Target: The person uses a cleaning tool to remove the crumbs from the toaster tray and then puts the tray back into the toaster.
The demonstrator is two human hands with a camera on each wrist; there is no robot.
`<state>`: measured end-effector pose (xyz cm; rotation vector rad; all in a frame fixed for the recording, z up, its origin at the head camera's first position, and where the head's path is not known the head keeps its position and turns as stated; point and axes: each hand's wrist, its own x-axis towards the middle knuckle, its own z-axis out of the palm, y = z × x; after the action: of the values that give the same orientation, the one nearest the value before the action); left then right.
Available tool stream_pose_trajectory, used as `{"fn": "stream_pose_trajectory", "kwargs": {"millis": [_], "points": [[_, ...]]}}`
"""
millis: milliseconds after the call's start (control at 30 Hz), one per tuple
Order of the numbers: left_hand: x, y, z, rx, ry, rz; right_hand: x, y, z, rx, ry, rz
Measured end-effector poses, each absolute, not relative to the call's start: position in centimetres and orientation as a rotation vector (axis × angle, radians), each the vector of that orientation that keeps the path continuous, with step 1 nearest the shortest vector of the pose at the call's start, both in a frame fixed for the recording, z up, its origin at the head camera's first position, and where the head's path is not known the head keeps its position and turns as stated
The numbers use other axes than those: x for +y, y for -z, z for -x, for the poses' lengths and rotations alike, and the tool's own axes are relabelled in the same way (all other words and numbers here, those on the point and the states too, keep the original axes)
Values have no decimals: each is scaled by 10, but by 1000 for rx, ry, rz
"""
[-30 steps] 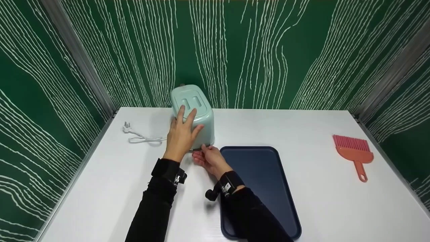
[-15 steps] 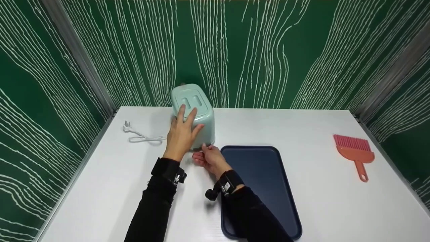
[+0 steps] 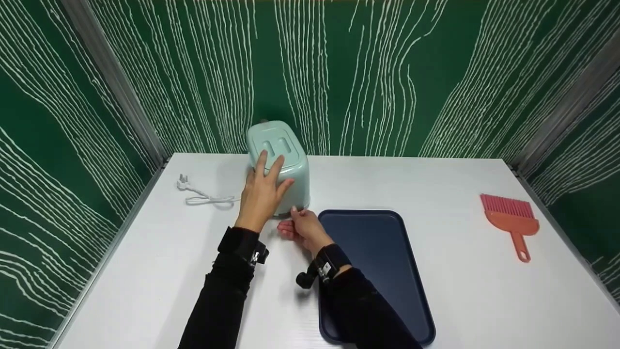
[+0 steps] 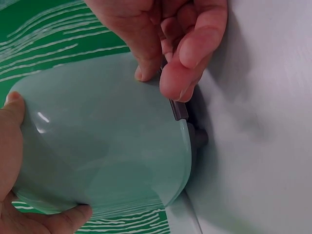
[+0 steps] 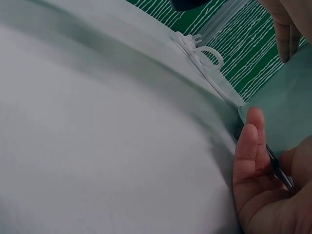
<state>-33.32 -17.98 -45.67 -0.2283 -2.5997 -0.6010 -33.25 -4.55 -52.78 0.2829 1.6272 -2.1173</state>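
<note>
A mint-green toaster (image 3: 296,182), with two slot-shaped hollows in its top, stands at the back of the white table. My left hand (image 3: 262,196) rests on its top and near end, fingers straight and spread. Low at the near end, my right hand (image 3: 305,230) pinches the dark edge of the crumb tray (image 4: 179,109), thumb above and fingers below. In the right wrist view the tray's edge (image 5: 280,173) runs between the right thumb and fingers. The rest of the tray is hidden under the toaster.
A white cord with a plug (image 3: 183,184) lies looped left of the toaster. A dark blue tray (image 3: 373,257) lies under the right forearm, close to the toaster. An orange hand brush (image 3: 512,220) lies at the far right. Green patterned walls (image 3: 310,77) enclose the table (image 3: 465,291).
</note>
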Motion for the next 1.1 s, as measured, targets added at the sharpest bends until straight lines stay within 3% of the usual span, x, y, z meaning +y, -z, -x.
{"fn": "stream_pose_trajectory", "kwargs": {"millis": [1100], "points": [[-180, 456, 334, -2580, 597, 254, -39, 528, 326, 1796, 2156, -314]]}}
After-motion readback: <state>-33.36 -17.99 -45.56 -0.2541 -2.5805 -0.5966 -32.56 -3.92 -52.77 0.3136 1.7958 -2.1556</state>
